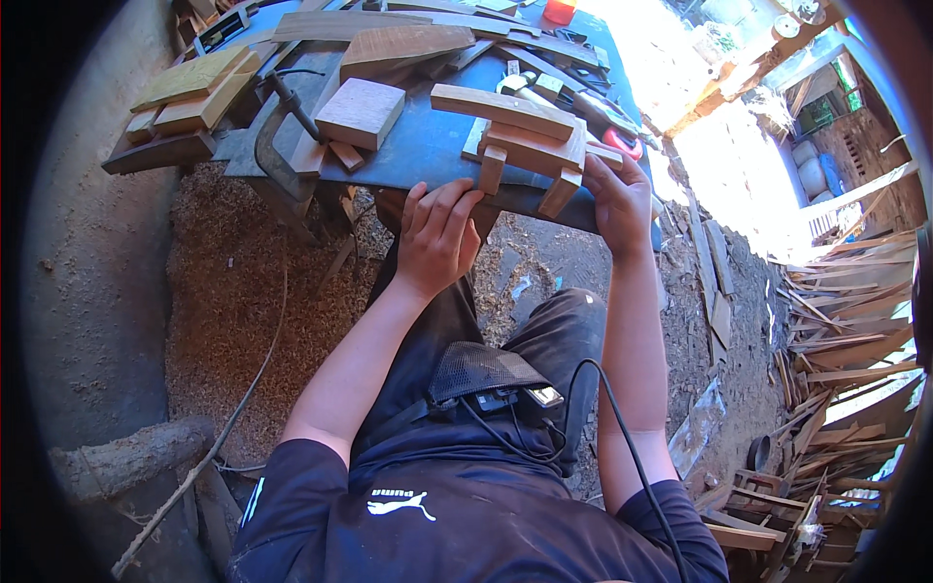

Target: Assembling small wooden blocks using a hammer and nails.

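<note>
A small wooden assembly (533, 148) of joined blocks, with short legs pointing toward me, sits at the near edge of the blue-topped table (428, 126). A longer wooden bar (503, 111) lies across its top. My right hand (622, 202) grips the assembly's right end, thumb on the near side and fingers partly hidden behind the wood. My left hand (439, 231) rests at the table edge with bent fingers; its index fingertip is beside the foot of the left leg (493, 169). Nothing shows within the left hand.
Left of the assembly are a thick wooden block (362, 113) and a metal clamp (276, 146) on the table edge. Stacked boards (190, 102) stand farther left. A hammer (525, 89) and a red-handled tool (622, 143) lie behind. Scrap wood (846, 340) is piled at right.
</note>
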Tool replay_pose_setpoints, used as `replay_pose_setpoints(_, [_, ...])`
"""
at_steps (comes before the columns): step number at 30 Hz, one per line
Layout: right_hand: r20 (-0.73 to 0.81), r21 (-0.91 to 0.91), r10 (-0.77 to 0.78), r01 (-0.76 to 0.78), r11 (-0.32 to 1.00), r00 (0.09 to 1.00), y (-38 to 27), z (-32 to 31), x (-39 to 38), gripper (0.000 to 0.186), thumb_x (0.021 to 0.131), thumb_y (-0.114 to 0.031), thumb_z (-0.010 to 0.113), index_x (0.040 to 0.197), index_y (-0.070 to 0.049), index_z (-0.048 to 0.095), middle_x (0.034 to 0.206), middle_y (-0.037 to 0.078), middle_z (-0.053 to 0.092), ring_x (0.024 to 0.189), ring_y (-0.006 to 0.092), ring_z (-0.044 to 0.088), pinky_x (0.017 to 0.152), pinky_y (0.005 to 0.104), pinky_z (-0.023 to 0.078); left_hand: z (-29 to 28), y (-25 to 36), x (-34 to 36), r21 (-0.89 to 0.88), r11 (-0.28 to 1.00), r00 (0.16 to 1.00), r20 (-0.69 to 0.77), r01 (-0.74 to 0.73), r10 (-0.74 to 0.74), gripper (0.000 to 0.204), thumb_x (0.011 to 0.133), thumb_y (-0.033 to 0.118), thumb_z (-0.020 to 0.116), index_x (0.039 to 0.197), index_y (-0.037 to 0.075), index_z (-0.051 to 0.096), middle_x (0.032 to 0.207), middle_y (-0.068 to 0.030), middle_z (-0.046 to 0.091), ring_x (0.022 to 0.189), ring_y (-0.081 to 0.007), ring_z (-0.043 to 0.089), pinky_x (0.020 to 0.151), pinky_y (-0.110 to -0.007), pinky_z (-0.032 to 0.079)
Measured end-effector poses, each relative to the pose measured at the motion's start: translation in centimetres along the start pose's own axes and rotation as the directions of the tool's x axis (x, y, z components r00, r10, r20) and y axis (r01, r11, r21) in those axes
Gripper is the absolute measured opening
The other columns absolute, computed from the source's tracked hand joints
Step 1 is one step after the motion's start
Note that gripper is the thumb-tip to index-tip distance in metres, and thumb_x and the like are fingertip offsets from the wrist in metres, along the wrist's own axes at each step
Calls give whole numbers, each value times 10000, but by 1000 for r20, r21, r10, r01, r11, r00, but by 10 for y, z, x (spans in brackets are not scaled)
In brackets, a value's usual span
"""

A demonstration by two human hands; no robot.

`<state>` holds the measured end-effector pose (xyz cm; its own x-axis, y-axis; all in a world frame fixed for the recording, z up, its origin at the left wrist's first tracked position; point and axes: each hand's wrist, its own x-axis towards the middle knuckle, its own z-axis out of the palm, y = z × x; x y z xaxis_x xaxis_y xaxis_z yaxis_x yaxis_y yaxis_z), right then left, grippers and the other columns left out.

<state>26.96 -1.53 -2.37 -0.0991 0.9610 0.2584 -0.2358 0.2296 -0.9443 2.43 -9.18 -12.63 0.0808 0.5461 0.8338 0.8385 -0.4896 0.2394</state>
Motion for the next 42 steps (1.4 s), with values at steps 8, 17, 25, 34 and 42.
replay_pose_setpoints(8, [9,-29,37,-37,999,999,-4,0,0,396,942,-155,778,1257,58,667,1110,140,752,936,200,736,794,351,615,0,1,2,4,1000,1000,9,-24,24,405,923,152,657,1321,86,621,1361,-82,611,1253,-266,566,1150,-499,358])
replay_pose_setpoints(17, [80,171,70,-83,982,994,-1,-3,0,389,1023,-292,677,1260,16,673,1039,107,729,870,185,692,736,361,599,2,0,1,12,1000,1000,-15,-7,8,403,901,147,670,1300,98,638,1358,-70,613,1198,-250,586,1162,-485,350])
replay_pose_setpoints(25, [-28,22,57,-56,998,998,4,0,2,271,1008,-187,633,1181,21,645,883,55,640,715,113,607,636,322,578,7,-4,1,51,996,997,9,-74,74,406,933,183,663,1313,56,596,1335,-107,613,1244,-276,581,1149,-506,341])
replay_pose_setpoints(34, [-71,-149,99,-109,983,993,1,3,3,196,981,-175,666,1079,-11,623,797,24,617,627,94,586,577,301,564,15,-9,-5,111,989,996,8,-93,93,426,955,237,648,1334,58,570,1343,-110,605,1265,-288,556,1142,-530,327])
replay_pose_setpoints(42, [-11,-53,47,-48,997,999,-2,5,-3,282,966,-234,749,1076,-2,634,743,48,668,639,117,660,599,299,578,15,-11,-4,142,985,995,-16,-94,97,442,952,254,642,1336,48,567,1352,-110,596,1274,-292,538,1129,-528,324])
